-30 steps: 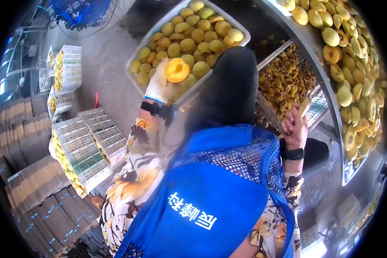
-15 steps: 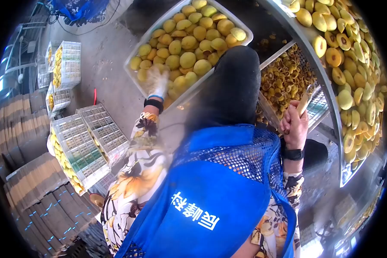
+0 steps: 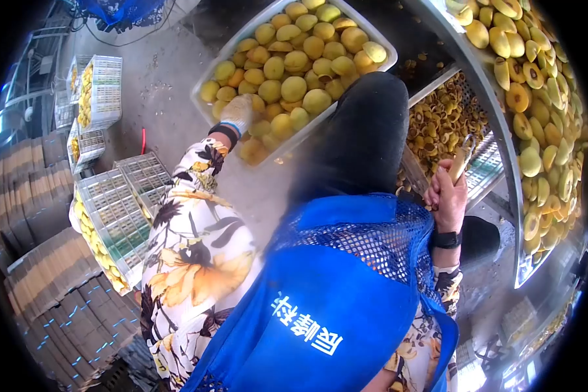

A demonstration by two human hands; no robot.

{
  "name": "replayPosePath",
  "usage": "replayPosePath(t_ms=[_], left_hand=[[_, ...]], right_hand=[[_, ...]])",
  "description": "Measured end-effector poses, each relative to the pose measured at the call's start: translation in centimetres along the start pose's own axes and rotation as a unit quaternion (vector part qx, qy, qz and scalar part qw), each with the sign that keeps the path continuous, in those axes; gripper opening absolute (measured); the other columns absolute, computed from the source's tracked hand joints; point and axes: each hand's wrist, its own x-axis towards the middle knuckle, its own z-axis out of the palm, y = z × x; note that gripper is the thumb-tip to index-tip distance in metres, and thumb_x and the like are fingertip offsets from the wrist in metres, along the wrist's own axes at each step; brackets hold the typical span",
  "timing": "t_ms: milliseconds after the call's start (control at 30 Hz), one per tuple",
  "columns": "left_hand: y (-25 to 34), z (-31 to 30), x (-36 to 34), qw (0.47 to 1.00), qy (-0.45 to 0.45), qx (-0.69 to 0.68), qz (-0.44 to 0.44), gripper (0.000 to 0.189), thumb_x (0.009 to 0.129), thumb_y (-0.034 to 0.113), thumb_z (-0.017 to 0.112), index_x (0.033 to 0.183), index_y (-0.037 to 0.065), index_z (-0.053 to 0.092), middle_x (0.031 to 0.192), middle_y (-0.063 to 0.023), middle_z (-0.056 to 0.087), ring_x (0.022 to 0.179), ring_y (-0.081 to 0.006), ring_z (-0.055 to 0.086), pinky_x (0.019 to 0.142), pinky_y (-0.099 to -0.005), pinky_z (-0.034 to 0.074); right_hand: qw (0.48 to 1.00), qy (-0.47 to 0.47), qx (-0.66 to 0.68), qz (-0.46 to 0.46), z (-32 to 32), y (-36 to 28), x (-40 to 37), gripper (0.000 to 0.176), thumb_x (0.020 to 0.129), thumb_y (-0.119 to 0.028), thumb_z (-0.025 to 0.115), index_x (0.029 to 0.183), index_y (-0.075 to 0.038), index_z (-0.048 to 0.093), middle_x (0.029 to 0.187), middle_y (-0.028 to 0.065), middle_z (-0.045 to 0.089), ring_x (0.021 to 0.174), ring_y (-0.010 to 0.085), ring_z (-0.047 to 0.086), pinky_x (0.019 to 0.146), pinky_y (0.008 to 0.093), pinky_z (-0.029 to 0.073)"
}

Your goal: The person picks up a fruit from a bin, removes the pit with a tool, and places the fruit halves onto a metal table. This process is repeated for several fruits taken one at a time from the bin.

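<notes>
My left hand (image 3: 237, 115), in a pale glove, reaches over the near left side of a white tub (image 3: 391, 53) full of yellow-green fruit (image 3: 294, 89). Its fingers are hard to make out against the fruit, and whether they hold one is unclear. Bare, my right hand (image 3: 448, 194) is closed around the wooden handle of a tool (image 3: 461, 163) with a looped metal end. Below that tool lies a crate of small brown pits and scraps (image 3: 441, 117). Halved fruit (image 3: 536, 98) covers the metal-edged table (image 3: 496, 130) at the right.
Stacked plastic crates (image 3: 121, 215), some with fruit, stand at the left. Behind them are flattened cardboard stacks (image 3: 65, 294). My knee (image 3: 372, 111) is between the tub and the pit crate. A blue bundle (image 3: 121, 10) lies at the top left.
My left hand has shifted slightly down and is less blurred, over the tub's left side. My right hand keeps its grip on the tool. The view has shifted a little.
</notes>
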Motion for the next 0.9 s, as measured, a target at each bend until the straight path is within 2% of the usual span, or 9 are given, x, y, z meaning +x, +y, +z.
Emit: replayPosePath(t_ms=[33,167,400,533,567,700,800,833,900], left_hand=[[0.1,0.4,0.3,1.000,-0.019,-0.005,-0.021,0.023,0.082,0.021,0.050,0.095,0.001,0.055,0.088,-0.0217,0.061,0.086,-0.0354,0.059,0.073,-0.0438,0.047],[-0.3,1.7,1.2,0.999,-0.036,0.004,-0.001,0.022,0.083,0.018,0.047,0.094,0.001,0.056,0.089,-0.0205,0.061,0.082,-0.0353,0.060,0.069,-0.0446,0.048],[1.8,0.1,0.7,0.998,-0.047,-0.020,-0.020,0.026,0.077,0.024,0.056,0.090,0.002,0.059,0.089,-0.0208,0.062,0.083,-0.0354,0.060,0.072,-0.0428,0.047],[1.8,-2.8,0.8,0.984,-0.146,-0.064,-0.081,0.056,0.068,0.046,0.064,0.097,-0.002,0.060,0.095,-0.0233,0.061,0.089,-0.0348,0.059,0.077,-0.0407,0.046],[1.9,-2.7,1.0,0.986,-0.130,-0.010,-0.103,0.055,0.068,0.051,0.063,0.097,0.003,0.062,0.098,-0.0185,0.062,0.094,-0.0268,0.060,0.077,-0.0377,0.048],[3.0,-1.7,1.7,0.982,-0.091,0.012,-0.166,0.060,0.065,0.052,0.065,0.095,0.001,0.061,0.095,-0.0199,0.062,0.090,-0.0321,0.060,0.077,-0.0401,0.048],[3.1,0.9,1.1,0.987,0.042,-0.018,-0.155,0.058,0.064,0.052,0.064,0.092,0.001,0.061,0.094,-0.0198,0.062,0.089,-0.0316,0.061,0.076,-0.0413,0.049],[3.2,1.4,0.5,0.990,0.090,-0.004,-0.110,0.050,0.067,0.046,0.064,0.089,0.001,0.061,0.093,-0.0198,0.063,0.086,-0.0337,0.061,0.074,-0.0417,0.049],[3.0,0.5,1.1,0.981,0.036,-0.060,-0.182,0.043,0.071,0.040,0.062,0.090,0.001,0.059,0.091,-0.0212,0.062,0.082,-0.0328,0.061,0.072,-0.0400,0.049]], right_hand=[[1.000,0.005,-0.001,0.003,0.2,0.0,0.2,0.014,0.085,-0.006,0.050,0.098,-0.002,0.044,0.057,-0.0002,0.039,0.037,0.0048,0.032,0.033,0.0202,0.030],[1.000,-0.003,-0.016,-0.002,1.6,-0.2,0.1,0.014,0.086,-0.008,0.049,0.098,-0.003,0.045,0.058,-0.0003,0.039,0.037,0.0048,0.032,0.034,0.0202,0.030],[0.997,-0.044,-0.022,-0.052,2.3,-1.0,0.0,0.015,0.085,-0.007,0.050,0.099,-0.004,0.045,0.058,-0.0003,0.040,0.036,0.0047,0.032,0.034,0.0193,0.030],[1.000,-0.006,0.013,-0.019,0.2,-0.1,-0.5,0.015,0.084,-0.006,0.052,0.096,-0.002,0.046,0.058,0.0005,0.042,0.038,0.0052,0.033,0.034,0.0199,0.032],[1.000,0.000,0.017,-0.011,-0.2,0.2,-0.5,0.014,0.084,-0.006,0.052,0.096,-0.002,0.046,0.058,0.0005,0.041,0.038,0.0052,0.033,0.034,0.0200,0.032],[1.000,-0.006,0.001,-0.017,0.0,0.6,-0.5,0.014,0.085,-0.006,0.050,0.097,-0.002,0.045,0.057,0.0002,0.039,0.038,0.0054,0.033,0.034,0.0204,0.032],[1.000,-0.001,0.006,-0.015,0.2,0.2,-0.1,0.014,0.085,-0.006,0.049,0.097,-0.002,0.044,0.057,0.0002,0.039,0.037,0.0054,0.033,0.034,0.0205,0.032],[1.000,0.002,0.011,-0.012,0.2,0.3,0.1,0.014,0.085,-0.006,0.049,0.098,-0.002,0.044,0.057,0.0002,0.039,0.037,0.0055,0.033,0.034,0.0205,0.032],[1.000,-0.004,0.020,0.004,0.4,0.5,0.4,0.014,0.085,-0.006,0.049,0.098,-0.003,0.044,0.057,0.0004,0.040,0.037,0.0055,0.033,0.034,0.0206,0.032]])
